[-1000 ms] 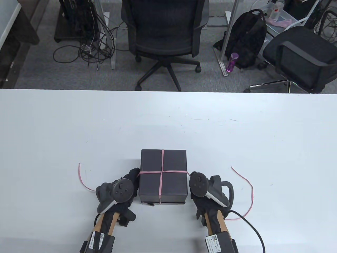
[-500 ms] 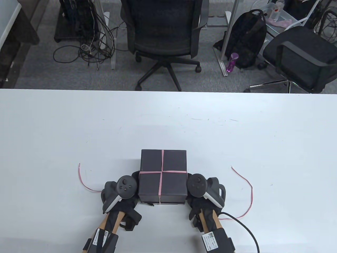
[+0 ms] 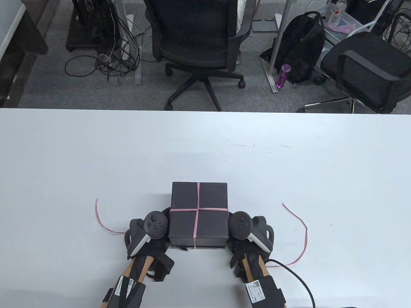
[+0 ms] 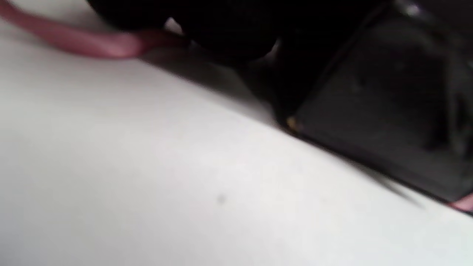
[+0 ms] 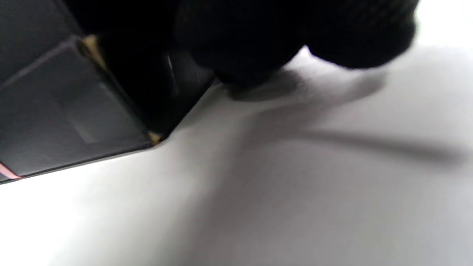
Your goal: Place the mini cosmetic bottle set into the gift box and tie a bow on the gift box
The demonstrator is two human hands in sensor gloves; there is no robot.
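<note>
Fingers: left hand and right hand flank the gift box; I cannot tell their curl | Step: I draw both ribbon tails evenly, keeping the cross centred | Position: box sits between hands, touching them, on the bench; tails trail outward.
</note>
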